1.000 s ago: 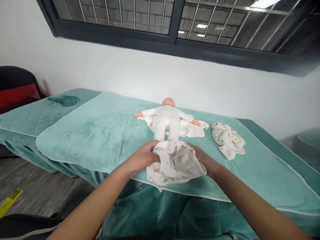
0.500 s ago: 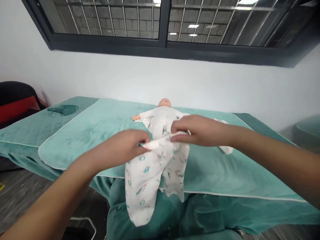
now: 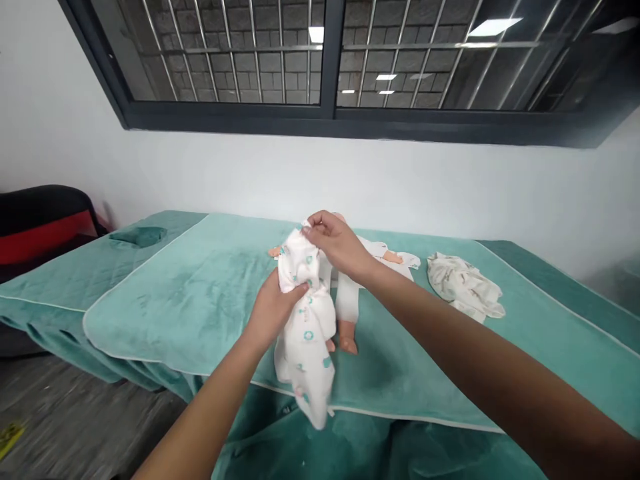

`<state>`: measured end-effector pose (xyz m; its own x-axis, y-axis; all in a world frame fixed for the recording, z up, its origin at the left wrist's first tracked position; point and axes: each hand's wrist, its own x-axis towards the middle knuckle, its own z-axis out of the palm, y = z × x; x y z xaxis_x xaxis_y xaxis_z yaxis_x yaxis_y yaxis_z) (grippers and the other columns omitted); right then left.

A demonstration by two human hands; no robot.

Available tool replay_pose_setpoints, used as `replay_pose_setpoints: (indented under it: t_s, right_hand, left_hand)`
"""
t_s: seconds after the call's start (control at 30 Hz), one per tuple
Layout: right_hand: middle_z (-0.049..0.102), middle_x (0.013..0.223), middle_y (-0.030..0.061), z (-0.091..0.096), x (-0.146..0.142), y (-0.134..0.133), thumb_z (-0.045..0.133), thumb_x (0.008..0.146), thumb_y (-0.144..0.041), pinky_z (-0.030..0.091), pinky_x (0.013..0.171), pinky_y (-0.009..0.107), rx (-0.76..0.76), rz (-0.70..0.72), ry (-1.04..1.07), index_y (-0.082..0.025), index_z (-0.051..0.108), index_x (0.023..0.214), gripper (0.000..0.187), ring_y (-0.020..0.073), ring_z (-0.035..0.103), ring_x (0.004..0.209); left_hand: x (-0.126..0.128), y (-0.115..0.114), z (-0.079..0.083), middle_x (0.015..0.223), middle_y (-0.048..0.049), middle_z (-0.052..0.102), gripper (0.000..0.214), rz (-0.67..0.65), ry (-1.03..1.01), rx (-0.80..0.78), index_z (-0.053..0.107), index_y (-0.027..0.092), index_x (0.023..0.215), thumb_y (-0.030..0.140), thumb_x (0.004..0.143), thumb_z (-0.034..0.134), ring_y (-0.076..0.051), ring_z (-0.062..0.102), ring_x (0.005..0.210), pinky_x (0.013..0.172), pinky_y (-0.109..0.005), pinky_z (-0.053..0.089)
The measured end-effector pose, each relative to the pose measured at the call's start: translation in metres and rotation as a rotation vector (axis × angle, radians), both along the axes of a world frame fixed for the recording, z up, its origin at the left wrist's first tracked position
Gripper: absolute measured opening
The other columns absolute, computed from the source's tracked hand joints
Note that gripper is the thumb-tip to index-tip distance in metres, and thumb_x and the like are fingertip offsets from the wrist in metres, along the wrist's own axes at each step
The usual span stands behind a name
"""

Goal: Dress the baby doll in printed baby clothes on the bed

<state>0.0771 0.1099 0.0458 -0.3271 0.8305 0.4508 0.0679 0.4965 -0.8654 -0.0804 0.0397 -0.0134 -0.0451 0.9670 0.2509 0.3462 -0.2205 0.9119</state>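
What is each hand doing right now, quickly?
Left hand: closed, gripping the patterned white cloth partway down.
Right hand: closed, pinching the same cloth at its upper end.

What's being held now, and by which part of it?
A white printed garment: the right hand pinches its top end, and the left hand grips a bunched stretch below that, with the lower end hanging loose.

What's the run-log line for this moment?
left hand: holding printed garment mid-length | right hand: pinching its upper end | doll: lying on bed, partly hidden | crumpled cloth: on bed, right of doll
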Motion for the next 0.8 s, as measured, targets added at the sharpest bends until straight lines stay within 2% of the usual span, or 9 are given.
replay_pose_setpoints:
  t_s: [0.13, 0.2, 0.27, 0.4, 0.47, 0.57, 0.63, 0.73, 0.8]
  right_hand:
    - [0.058, 0.073, -0.0037, -0.043, 0.008, 0.041, 0.055, 0.09, -0.045, 0.041, 0.071, 0.03, 0.143, -0.196, -0.351, -0.024, 0.058, 0.091, 0.021, 0.0158, 0.054, 0.07]
    - [0.066, 0.088, 0.0009, -0.065, 0.017, 0.067, 0.054, 0.09, -0.042, 0.045, 0.08, 0.034, 0.162, -0.217, -0.421, -0.023, 0.06, 0.098, 0.021, 0.0193, 0.06, 0.083]
    - [0.067, 0.111, 0.0084, -0.085, 0.032, 0.097, 0.055, 0.088, -0.039, 0.044, 0.095, 0.04, 0.179, -0.311, -0.451, -0.02, 0.06, 0.109, 0.028, 0.0245, 0.06, 0.104]
    - [0.055, 0.135, 0.0223, -0.116, 0.08, 0.156, 0.058, 0.085, -0.045, 0.036, 0.109, 0.047, 0.108, -0.581, -0.517, -0.01, 0.053, 0.129, 0.057, 0.0334, 0.05, 0.127]
    - [0.05, 0.143, 0.0243, -0.128, 0.105, 0.181, 0.056, 0.085, -0.051, 0.035, 0.111, 0.047, 0.027, -0.6, -0.559, -0.009, 0.047, 0.136, 0.066, 0.034, 0.047, 0.132]
    - [0.054, 0.141, 0.0247, -0.139, 0.127, 0.211, 0.05, 0.088, -0.061, 0.039, 0.108, 0.048, -0.116, -0.562, -0.603, -0.008, 0.041, 0.143, 0.077, 0.0351, 0.052, 0.129]
    - [0.059, 0.136, 0.0252, -0.142, 0.13, 0.226, 0.045, 0.088, -0.07, 0.042, 0.104, 0.049, -0.184, -0.505, -0.622, -0.007, 0.042, 0.144, 0.084, 0.0369, 0.058, 0.123]
    - [0.059, 0.137, 0.0236, -0.134, 0.127, 0.246, 0.041, 0.086, -0.077, 0.043, 0.104, 0.048, -0.234, -0.407, -0.653, -0.01, 0.053, 0.138, 0.085, 0.0379, 0.059, 0.123]
    - [0.063, 0.134, 0.0197, -0.12, 0.12, 0.258, 0.044, 0.086, -0.077, 0.045, 0.102, 0.045, -0.246, -0.328, -0.675, -0.013, 0.062, 0.129, 0.079, 0.036, 0.061, 0.12]
  left_hand:
    - [-0.022, 0.02, -0.028, 0.105, -0.0096, 0.074, 0.037, 0.293, -0.091, -0.127, 0.067, 0.015, 0.11, 0.036, 0.08, 0.061, -0.029, 0.068, 0.098, 0.087, -0.039, 0.053]
    - [-0.028, 0.035, -0.04, 0.107, -0.0124, 0.072, 0.037, 0.403, -0.091, -0.203, 0.065, 0.014, 0.112, 0.032, 0.081, 0.057, -0.029, 0.068, 0.098, 0.087, -0.042, 0.053]
    - [-0.026, 0.047, -0.048, 0.117, -0.0166, 0.069, 0.04, 0.437, 0.031, -0.171, 0.063, 0.012, 0.117, 0.027, 0.08, 0.058, -0.032, 0.064, 0.112, 0.098, -0.047, 0.049]
    - [-0.002, 0.058, -0.051, 0.145, -0.0181, 0.052, 0.048, 0.208, 0.369, 0.118, 0.059, 0.013, 0.127, 0.022, 0.08, 0.06, -0.033, 0.042, 0.14, 0.118, -0.05, 0.031]
    - [0.013, 0.064, -0.049, 0.139, -0.0157, 0.059, 0.042, 0.043, 0.358, 0.03, 0.062, 0.015, 0.124, 0.029, 0.085, 0.057, -0.031, 0.051, 0.132, 0.113, -0.048, 0.038]
    - [0.033, 0.081, -0.048, 0.116, -0.0131, 0.072, 0.036, -0.108, 0.135, -0.307, 0.066, 0.016, 0.112, 0.039, 0.085, 0.061, -0.029, 0.067, 0.108, 0.096, -0.043, 0.052]
    - [0.044, 0.096, -0.052, 0.114, -0.0132, 0.073, 0.041, -0.144, -0.123, -0.463, 0.065, 0.015, 0.114, 0.042, 0.083, 0.066, -0.029, 0.069, 0.101, 0.087, -0.04, 0.056]
    - [0.053, 0.117, -0.058, 0.114, -0.0135, 0.074, 0.048, -0.19, -0.477, -0.525, 0.063, 0.015, 0.12, 0.04, 0.08, 0.072, -0.026, 0.071, 0.096, 0.083, -0.037, 0.058]
    - [0.05, 0.131, -0.057, 0.11, -0.0138, 0.075, 0.047, -0.233, -0.594, -0.511, 0.065, 0.015, 0.118, 0.035, 0.077, 0.075, -0.025, 0.072, 0.093, 0.083, -0.035, 0.058]
